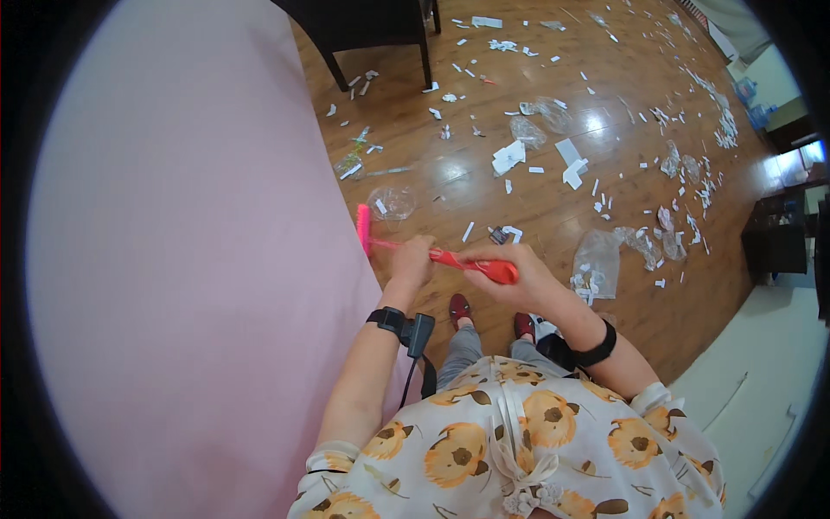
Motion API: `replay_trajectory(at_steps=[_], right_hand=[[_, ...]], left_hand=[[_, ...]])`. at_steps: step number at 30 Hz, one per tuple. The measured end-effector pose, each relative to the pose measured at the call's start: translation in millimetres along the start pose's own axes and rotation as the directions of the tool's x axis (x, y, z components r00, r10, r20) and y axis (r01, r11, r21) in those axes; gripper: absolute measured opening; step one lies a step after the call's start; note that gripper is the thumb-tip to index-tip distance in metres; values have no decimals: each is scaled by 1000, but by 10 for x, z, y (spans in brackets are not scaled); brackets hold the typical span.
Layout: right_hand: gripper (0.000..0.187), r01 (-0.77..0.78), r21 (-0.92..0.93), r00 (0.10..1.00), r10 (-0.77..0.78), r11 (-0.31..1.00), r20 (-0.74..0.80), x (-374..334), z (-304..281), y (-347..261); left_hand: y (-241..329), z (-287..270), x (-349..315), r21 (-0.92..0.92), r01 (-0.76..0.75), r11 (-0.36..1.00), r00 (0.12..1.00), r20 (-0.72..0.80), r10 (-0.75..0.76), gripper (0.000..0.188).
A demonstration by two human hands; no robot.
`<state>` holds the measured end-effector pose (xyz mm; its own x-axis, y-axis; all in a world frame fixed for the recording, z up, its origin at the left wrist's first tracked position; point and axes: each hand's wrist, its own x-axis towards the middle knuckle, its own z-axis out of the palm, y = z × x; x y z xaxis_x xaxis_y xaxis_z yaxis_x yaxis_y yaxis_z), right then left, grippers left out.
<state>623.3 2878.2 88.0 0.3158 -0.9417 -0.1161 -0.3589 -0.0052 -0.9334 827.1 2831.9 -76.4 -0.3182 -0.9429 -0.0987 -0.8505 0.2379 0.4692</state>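
A broom with a red handle and a pink bristled head (363, 229) slants across in front of me. My left hand (411, 261) is closed around the middle of the handle. Higher up, close to its thick red end (500, 272), my right hand (510, 264) grips it too. The head is low at the edge of the pink-covered surface, beside a clear plastic piece (392, 203); whether its bristles touch the floor I cannot tell. Near my right hand, a small dark object (499, 234) and a white scrap (513, 233) lie on the floor.
White paper scraps (508, 158) and clear plastic bags (596, 264) litter the wooden floor (519, 199). A pink-covered surface (190, 259) fills the left side. A dark chair (372, 26) stands ahead; dark furniture (782, 229) and blue water bottles (759, 114) are at the right.
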Motion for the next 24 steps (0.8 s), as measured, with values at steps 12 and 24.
replay_trajectory(at_steps=[12, 24], right_hand=[[25, -92, -252, 985, 51, 963, -165, -950, -676, -660], [27, 47, -25, 993, -44, 999, 113, -1748, -289, 293]], left_hand=[[1312, -88, 223, -168, -376, 911, 894, 192, 404, 8], [1034, 355, -1459, -75, -159, 984, 850, 496, 176, 16]])
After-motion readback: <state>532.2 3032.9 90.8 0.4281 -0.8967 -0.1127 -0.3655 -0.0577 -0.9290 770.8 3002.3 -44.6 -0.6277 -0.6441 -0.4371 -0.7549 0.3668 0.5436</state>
